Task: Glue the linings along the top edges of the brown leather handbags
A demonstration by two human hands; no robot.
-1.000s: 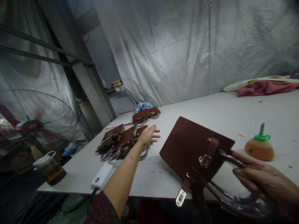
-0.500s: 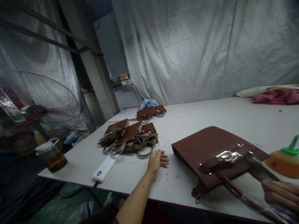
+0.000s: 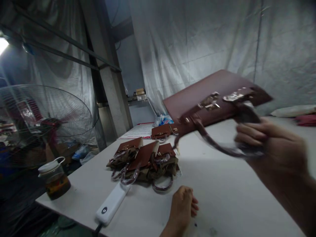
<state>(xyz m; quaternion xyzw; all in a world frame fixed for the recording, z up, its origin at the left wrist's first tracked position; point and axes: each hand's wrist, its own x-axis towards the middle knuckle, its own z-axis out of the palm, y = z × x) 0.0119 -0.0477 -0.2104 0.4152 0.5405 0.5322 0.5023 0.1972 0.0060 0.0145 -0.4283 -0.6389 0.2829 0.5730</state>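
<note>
My right hand (image 3: 274,148) is closed on a plastic-wrapped handle of a brown handbag (image 3: 209,95) with metal clasps. The bag hangs tilted in the air above the table, handles toward me, and is blurred by motion. Down on the table, my left hand (image 3: 182,204) rests on its side with loosely curled fingers and nothing visible in it. Beyond it lie several brown handbags (image 3: 145,156) in a heap, with crumpled olive lining and wrapped handles. Farther back, more brown bags (image 3: 160,131) lie partly behind the raised one.
A white power bank (image 3: 112,204) with a black cable lies near the front edge of the white table (image 3: 89,194). A lidded jar of dark liquid (image 3: 55,181) stands at the left corner. A large fan (image 3: 49,121) is beyond. Pink cloth (image 3: 306,120) lies at the far right.
My right hand has lifted the brown handbag off the table, up and to the left. My left hand stays on the table. The view has shifted, and the green-capped bottle is out of sight.
</note>
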